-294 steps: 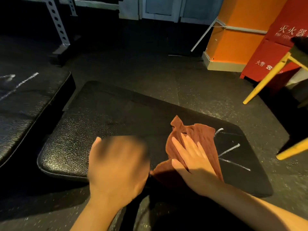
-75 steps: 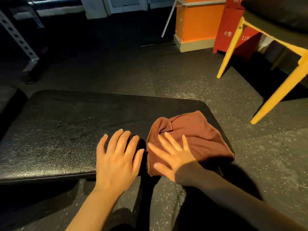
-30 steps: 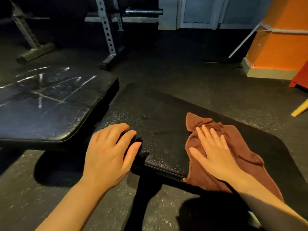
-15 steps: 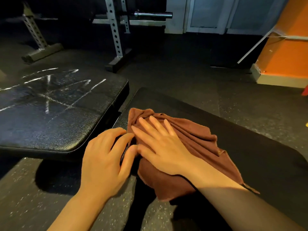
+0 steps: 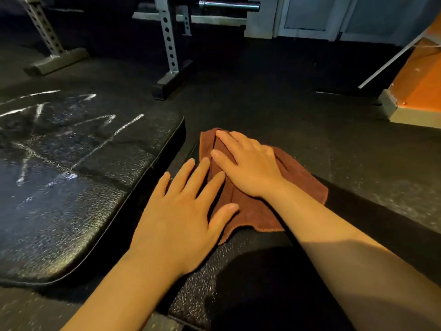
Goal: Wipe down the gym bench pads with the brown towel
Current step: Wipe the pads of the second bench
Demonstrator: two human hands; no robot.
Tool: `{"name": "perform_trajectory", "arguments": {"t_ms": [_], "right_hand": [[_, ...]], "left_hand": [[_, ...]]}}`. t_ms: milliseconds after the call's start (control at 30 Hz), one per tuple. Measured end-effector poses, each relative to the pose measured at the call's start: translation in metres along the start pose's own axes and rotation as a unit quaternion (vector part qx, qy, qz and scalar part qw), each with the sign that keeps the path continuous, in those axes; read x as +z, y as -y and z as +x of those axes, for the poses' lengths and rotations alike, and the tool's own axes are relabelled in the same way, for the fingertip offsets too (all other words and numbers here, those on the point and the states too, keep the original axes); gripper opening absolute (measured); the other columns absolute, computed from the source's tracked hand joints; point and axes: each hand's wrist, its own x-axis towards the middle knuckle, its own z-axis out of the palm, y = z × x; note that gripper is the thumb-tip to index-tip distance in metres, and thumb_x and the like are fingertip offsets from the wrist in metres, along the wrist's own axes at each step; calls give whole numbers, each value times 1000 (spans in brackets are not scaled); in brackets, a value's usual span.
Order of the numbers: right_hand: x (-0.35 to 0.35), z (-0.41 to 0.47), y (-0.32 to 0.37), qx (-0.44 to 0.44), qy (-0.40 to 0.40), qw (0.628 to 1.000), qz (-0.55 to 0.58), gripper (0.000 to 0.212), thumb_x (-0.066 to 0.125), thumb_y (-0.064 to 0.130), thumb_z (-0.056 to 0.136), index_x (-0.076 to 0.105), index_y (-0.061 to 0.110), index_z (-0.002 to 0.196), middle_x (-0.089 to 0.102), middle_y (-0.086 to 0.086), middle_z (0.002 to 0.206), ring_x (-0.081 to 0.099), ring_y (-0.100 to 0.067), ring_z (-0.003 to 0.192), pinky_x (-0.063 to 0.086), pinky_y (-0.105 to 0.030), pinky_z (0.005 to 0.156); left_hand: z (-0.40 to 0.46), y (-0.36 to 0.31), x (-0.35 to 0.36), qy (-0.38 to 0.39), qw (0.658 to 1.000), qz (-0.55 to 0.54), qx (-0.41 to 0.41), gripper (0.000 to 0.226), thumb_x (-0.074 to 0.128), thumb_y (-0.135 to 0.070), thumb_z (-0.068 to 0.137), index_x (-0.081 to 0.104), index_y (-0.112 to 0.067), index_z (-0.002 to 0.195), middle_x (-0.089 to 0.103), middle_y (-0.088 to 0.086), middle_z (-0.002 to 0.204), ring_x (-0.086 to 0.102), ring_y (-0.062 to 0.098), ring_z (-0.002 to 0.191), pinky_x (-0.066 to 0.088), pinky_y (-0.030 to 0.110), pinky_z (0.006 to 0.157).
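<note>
The right hand (image 5: pixel 248 163) lies flat on the brown towel (image 5: pixel 257 201), palm down and fingers straight and slightly spread, pressing the cloth against the near bench pad (image 5: pixel 214 283). The towel is bunched into long folds under that hand; its far corner pokes out just past the right fingertips, and its frayed near edge shows beside the right wrist. The left hand (image 5: pixel 181 218) is also open, fingers splayed, palm down just to the left of the right hand; its index and middle fingertips and its thumb overlap the towel's left edge, while the rest of the hand is above the pad's left end. Whether the left palm actually touches the pad cannot be told. Both forearms reach in from the bottom of the view, the right one partly in shadow. To the left of the left hand, across a narrow gap, sits a second bench pad (image 5: pixel 71 177), black and pebbled, marked with white chalky streaks. Beyond the hands, on the dark rubber floor (image 5: pixel 274 91), stands a perforated steel rack upright (image 5: pixel 168 39) with a barbell sleeve (image 5: pixel 229 5) above it. Far to the right of the right hand is an orange pillar (image 5: pixel 422 80).
</note>
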Motion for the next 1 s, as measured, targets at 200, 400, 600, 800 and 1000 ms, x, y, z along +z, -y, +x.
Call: {"name": "perform_trajectory", "arguments": {"t_ms": [200, 400, 600, 800, 1000], "right_hand": [[-3, -4, -4, -17, 0, 1000, 24, 66, 17, 65, 91, 27, 41, 152, 28, 2, 160, 25, -21, 144, 16, -45, 114], [1, -1, -8, 3, -60, 998, 11, 44, 49, 34, 98, 53, 23, 140, 56, -8, 139, 54, -27, 124, 37, -50, 105], [-13, 4, -1, 33, 33, 999, -11, 56, 39, 43, 93, 43, 23, 146, 53, -10, 140, 50, -31, 126, 35, -51, 106], [-15, 6, -4, 0, 43, 999, 8, 54, 36, 42, 97, 46, 17, 144, 52, -16, 139, 50, -36, 124, 35, -56, 106], [-12, 3, -5, 8, 40, 999, 18, 62, 44, 47, 91, 32, 24, 148, 47, -15, 143, 42, -35, 130, 29, -56, 109]], "left_hand": [[3, -4, -8, 62, 998, 8, 5, 69, 16, -61, 103, 49, -18, 146, 39, 11, 156, 34, 34, 145, 22, 51, 115], [6, -9, -19, 135, 991, -13, -7, 67, 27, -59, 100, 44, -17, 149, 31, 14, 160, 21, 35, 150, 27, 57, 113], [10, -8, -20, 183, 983, -16, -1, 68, 22, -60, 100, 33, -20, 153, 20, 12, 162, 12, 35, 151, 15, 53, 120], [12, -10, -24, 185, 982, -31, -1, 73, 37, -60, 95, 24, -20, 155, 18, 13, 163, 8, 36, 152, 2, 51, 121], [10, -9, -22, 193, 981, -28, 1, 72, 22, -61, 101, 14, -20, 159, -2, 8, 167, -5, 33, 153, -1, 51, 123]]}}
